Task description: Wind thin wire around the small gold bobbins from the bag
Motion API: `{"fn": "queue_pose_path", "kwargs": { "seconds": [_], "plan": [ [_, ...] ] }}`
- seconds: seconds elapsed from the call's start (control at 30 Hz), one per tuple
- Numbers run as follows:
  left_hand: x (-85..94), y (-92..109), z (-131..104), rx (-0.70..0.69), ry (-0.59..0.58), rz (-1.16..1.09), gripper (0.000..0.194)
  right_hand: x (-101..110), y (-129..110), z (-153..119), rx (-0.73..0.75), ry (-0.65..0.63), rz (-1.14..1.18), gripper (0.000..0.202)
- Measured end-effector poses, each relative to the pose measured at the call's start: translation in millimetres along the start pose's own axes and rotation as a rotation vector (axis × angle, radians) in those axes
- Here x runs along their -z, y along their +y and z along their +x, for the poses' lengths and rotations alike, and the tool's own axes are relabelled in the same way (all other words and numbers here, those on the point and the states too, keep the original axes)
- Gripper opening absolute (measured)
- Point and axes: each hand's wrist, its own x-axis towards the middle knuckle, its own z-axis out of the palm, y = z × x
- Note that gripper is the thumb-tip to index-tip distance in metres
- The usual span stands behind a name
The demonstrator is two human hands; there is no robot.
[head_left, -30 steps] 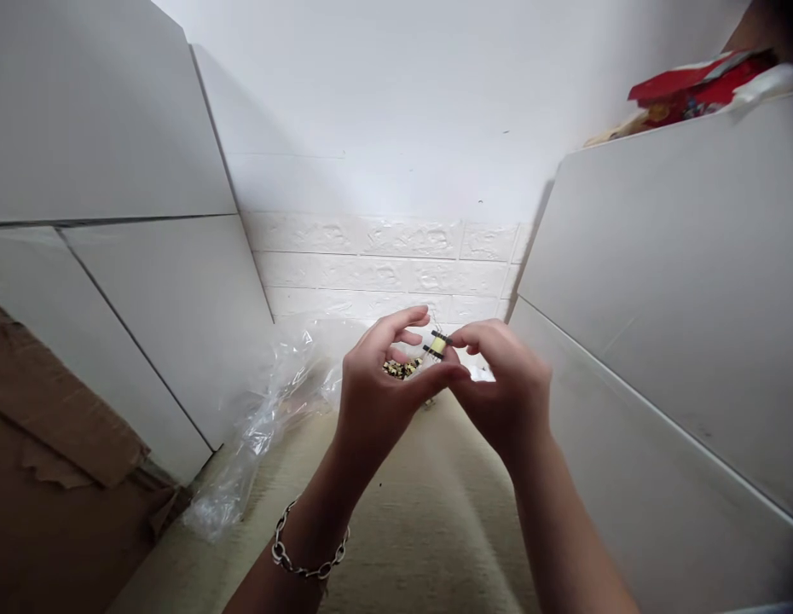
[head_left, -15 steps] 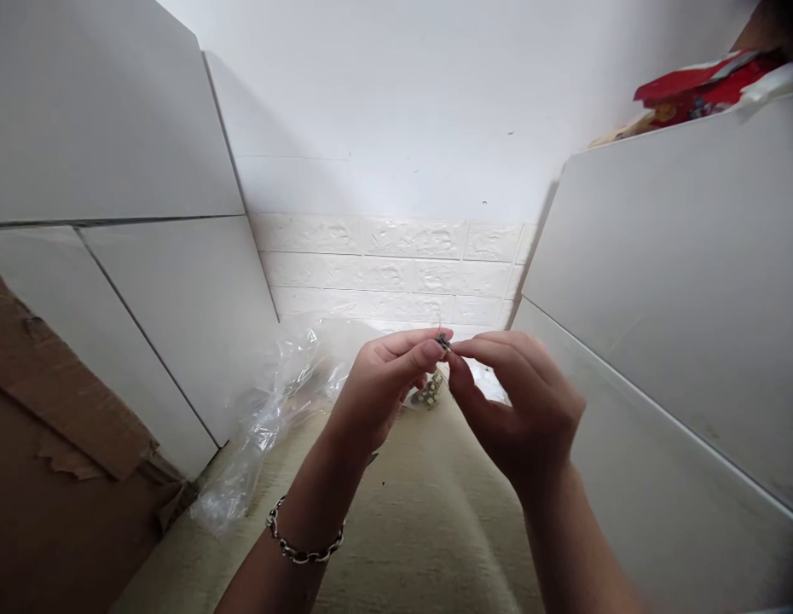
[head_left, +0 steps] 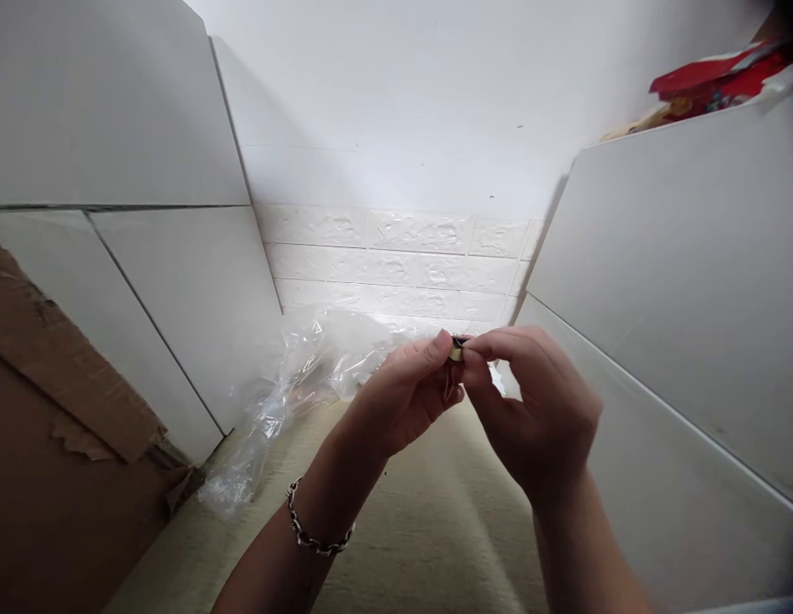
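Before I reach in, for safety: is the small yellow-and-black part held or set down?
Held: left hand and right hand both pinch the small part.

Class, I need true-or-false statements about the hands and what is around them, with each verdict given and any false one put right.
1. The left hand and right hand both touch one small part. True.
2. That small part is bright red all over. False: it shows black and pale yellow.
3. A chain bracelet circles the left wrist. True.
4. Both hands wear gloves. False: both are bare.
5. Clear plastic lies left of the hands in the picture. True.
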Motion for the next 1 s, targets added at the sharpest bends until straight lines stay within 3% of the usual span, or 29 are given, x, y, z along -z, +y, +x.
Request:
{"fn": "queue_pose_path", "kwargs": {
  "seconds": [0.33, 0.57, 0.8, 1.0],
  "plan": [
    [0.5, -0.4, 0.8, -0.043, -0.037, -0.021, 0.018, -2.6, -3.6, 1.4, -0.042, 0.023, 0.101, 0.018],
    [5.3, 1.0, 2.1, -0.069, 0.008, 0.088, 0.021, 2.8, -1.4, 1.8, -0.12, -0.079, 0.085, 0.018],
    [9.6, -1.3, 8.4, -0.091, 0.02, 0.224, 0.025, 4.5, 6.7, 2.0, -0.078, -0.136, 0.02, 0.015],
    [7.7, -10.2, 10.9, -0.073, 0.007, 0.196, 0.025, 6.6, 11.8, 3.2, -0.114, -0.185, -0.099, 0.008]
  ]
}}
